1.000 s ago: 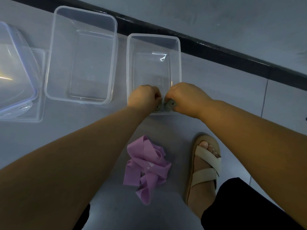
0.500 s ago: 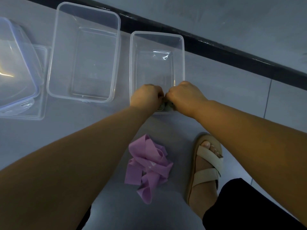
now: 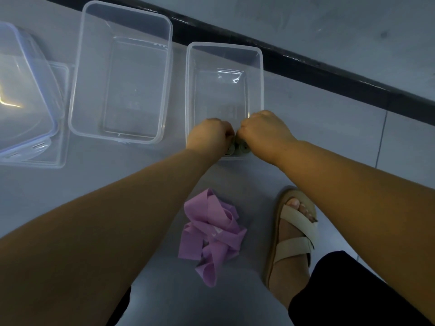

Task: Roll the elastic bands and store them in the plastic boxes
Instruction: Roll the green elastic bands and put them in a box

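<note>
Both my fists meet at the near end of a small clear plastic box (image 3: 224,47) on the grey floor. My left hand (image 3: 209,135) and my right hand (image 3: 263,128) are each closed on a grey-green rolled elastic band (image 3: 237,148); only the spiral ends of the rolls show below my knuckles. A loose, tangled purple elastic band (image 3: 209,234) lies on the floor between my forearms. A larger clear plastic box (image 3: 122,74) stands to the left with nothing in it.
At the far left a clear lidded container (image 3: 21,90) rests on a flat clear lid (image 3: 56,158). My sandalled foot (image 3: 292,234) is right of the purple band. A black skirting strip (image 3: 306,64) and a wall run behind the boxes.
My two hands have drawn closer together over the near end of the small box; the gap between the rolls has closed. The view has shifted slightly.
</note>
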### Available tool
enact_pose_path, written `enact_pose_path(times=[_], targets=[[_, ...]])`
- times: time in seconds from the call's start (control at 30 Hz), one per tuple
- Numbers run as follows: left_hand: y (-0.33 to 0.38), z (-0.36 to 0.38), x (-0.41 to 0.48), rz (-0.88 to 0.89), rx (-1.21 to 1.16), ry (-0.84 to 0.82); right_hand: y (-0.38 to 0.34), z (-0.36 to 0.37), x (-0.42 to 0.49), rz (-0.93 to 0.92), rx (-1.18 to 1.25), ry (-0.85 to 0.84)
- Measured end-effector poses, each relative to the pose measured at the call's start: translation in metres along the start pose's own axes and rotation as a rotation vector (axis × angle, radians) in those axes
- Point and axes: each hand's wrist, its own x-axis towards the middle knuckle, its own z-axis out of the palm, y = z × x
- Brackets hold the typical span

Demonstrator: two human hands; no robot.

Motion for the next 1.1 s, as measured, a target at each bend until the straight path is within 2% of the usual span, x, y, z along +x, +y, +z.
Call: enact_pose_path(times=[0.1,0.33,0.73,0.97,1.1], targets=[[0.000,0.001,-0.002,0.027,0.005,0.000,-0.002,-0.004,-0.005,0.051,0.007,0.076],[0.001,-0.001,-0.005,0.079,0.088,-0.027,-0.002,0.001,-0.008,-0.003,-0.042,0.109],[-0.002,-0.019,-0.018,0.121,0.131,-0.040,-0.008,0.003,-0.025,0.047,0.121,0.172],[-0.008,-0.042,-0.040,0.165,0.118,0.071,-0.019,-0.007,-0.046,0.140,0.280,0.248],[-0.013,-0.048,-0.062,0.045,-0.023,0.142,-0.039,-0.006,-0.064,0.182,0.442,0.242]])
